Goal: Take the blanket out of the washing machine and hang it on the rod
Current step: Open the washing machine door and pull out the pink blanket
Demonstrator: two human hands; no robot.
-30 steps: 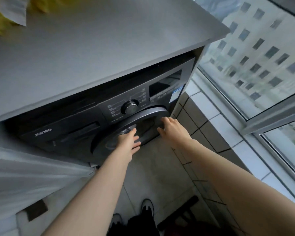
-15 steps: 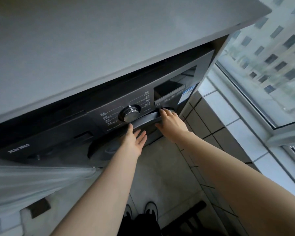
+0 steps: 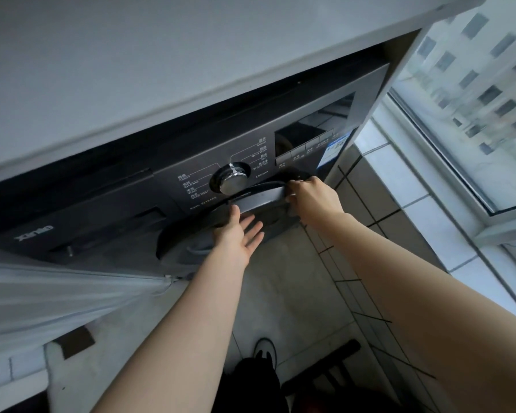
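Two hands meet the washing machine point(image 3: 108, 204) door point(image 3: 259, 199). Right hand point(image 3: 313, 198) grips its rim at 3 o'clock. Left hand point(image 3: 239, 236), fingers straight, touches its underside at 6 o'clock.

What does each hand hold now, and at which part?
The right hand grips the washing machine door at its upper right edge, fingers curled over the rim. The left hand holds nothing; its straight fingers rest on the door's front.
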